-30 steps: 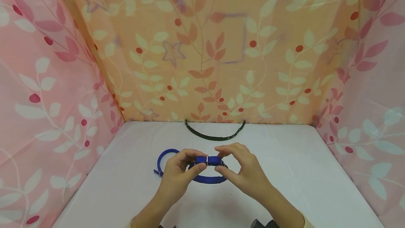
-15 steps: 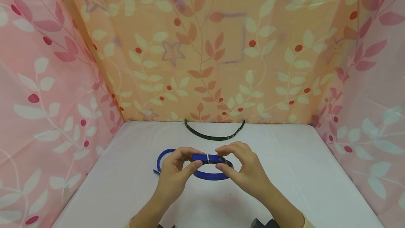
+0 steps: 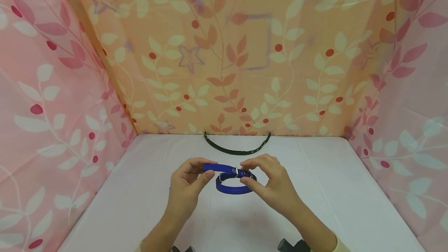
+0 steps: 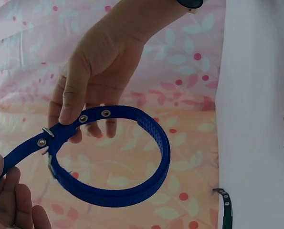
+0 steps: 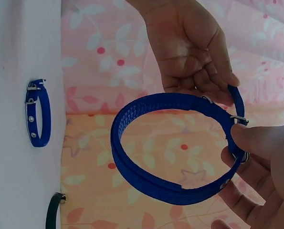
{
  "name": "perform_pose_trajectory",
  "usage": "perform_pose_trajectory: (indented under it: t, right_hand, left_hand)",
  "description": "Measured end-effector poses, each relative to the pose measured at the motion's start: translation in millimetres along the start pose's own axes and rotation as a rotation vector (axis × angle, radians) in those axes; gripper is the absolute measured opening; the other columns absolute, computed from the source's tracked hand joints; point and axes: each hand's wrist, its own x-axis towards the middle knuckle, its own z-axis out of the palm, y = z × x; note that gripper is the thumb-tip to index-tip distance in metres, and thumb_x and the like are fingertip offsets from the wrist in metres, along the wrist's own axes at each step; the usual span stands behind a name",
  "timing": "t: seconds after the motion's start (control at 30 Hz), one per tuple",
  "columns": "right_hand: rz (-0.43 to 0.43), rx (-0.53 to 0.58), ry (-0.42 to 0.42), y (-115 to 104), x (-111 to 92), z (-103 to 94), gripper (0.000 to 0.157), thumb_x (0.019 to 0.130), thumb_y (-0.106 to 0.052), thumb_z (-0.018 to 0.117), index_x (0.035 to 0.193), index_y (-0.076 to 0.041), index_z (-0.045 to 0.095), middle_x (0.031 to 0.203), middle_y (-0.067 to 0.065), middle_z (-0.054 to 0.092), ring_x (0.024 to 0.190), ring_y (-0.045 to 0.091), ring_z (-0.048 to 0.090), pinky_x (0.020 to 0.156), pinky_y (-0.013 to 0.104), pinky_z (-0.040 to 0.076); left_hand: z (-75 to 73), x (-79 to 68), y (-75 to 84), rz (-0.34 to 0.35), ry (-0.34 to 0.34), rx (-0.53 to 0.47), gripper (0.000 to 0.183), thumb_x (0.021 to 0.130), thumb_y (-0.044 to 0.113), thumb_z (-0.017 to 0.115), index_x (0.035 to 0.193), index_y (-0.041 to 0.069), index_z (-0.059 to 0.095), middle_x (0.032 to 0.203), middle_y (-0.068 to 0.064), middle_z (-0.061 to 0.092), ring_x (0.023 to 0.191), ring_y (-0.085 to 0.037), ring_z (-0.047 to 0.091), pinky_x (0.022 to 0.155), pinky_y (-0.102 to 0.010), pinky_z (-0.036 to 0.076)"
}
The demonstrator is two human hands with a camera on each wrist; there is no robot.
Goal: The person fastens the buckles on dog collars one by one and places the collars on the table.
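Observation:
A blue collar (image 3: 235, 190) with metal eyelets and a buckle is held up between both hands, formed into a ring. My left hand (image 3: 187, 186) pinches the strap's free end between thumb and fingers, stretched out to the left. At the ring's right side, my right hand (image 3: 271, 180) grips the band near the metal keeper loop (image 5: 238, 120), thumb on one face and fingers behind. In the left wrist view, an eyelet (image 4: 42, 142) shows on the free tail just beyond that loop, with the buckle (image 4: 51, 167) close below it on the ring.
A dark green collar (image 3: 236, 152) with eyelets lies curved at the table's back edge. Another blue collar (image 5: 45, 117), buckled into a ring, lies on the white table (image 3: 332, 189); the left hand mostly hides it in the head view. Patterned cloth walls (image 3: 224, 49) enclose the back and sides.
My left hand has moved left and slightly up with the strap end, so a longer tail now extends past the keeper loop. The right hand has stayed nearly in place.

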Motion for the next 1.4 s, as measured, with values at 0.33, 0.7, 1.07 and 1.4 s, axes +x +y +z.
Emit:
perform_pose_trajectory:
  t: [0.33, 0.7, 1.07, 1.4]
  right_hand:
    - [0.055, 0.001, -0.078, 3.6, -2.0, -2.3, 0.041, 0.083, -0.025, 0.088, 0.119, -0.032, 0.070, 0.109, -0.021, 0.070, 0.109, 0.007, 0.058, 0.092, 0.040, 0.046]
    - [-0.022, -0.022, -0.190, 0.6, -0.4, -0.1, 0.033, 0.089, -0.032, 0.081, 0.120, -0.031, 0.070, 0.110, -0.021, 0.070, 0.113, 0.006, 0.060, 0.103, 0.041, 0.041]
    - [-0.048, -0.037, -0.181, -0.2, -0.4, 1.6, 0.026, 0.091, -0.032, 0.079, 0.116, -0.031, 0.071, 0.101, -0.022, 0.069, 0.107, 0.005, 0.060, 0.100, 0.039, 0.043]
    - [-0.086, -0.003, -0.139, -0.4, 2.2, -2.0, 0.032, 0.085, -0.019, 0.085, 0.113, -0.028, 0.074, 0.101, -0.020, 0.071, 0.104, 0.005, 0.062, 0.099, 0.032, 0.043]
  left_hand:
    - [-0.9, 1.6, 3.2, 0.002, -0.008, -0.067, 0.025, 0.094, 0.003, 0.073, 0.117, 0.000, 0.064, 0.110, -0.012, 0.073, 0.100, -0.024, 0.069, 0.089, -0.027, 0.058]
    - [2.1, -2.4, 4.2, -0.038, -0.066, -0.007, 0.023, 0.094, 0.011, 0.075, 0.115, 0.007, 0.067, 0.112, -0.010, 0.072, 0.100, -0.027, 0.067, 0.093, -0.029, 0.058]
    - [3.9, -3.8, 2.8, -0.042, -0.065, 0.014, 0.023, 0.094, 0.014, 0.076, 0.114, 0.010, 0.067, 0.112, -0.006, 0.072, 0.102, -0.026, 0.068, 0.097, -0.029, 0.056]
    - [5.0, -3.4, 3.0, -0.031, -0.063, -0.052, 0.025, 0.095, 0.007, 0.073, 0.118, 0.003, 0.064, 0.115, -0.014, 0.070, 0.103, -0.026, 0.068, 0.093, -0.028, 0.058]
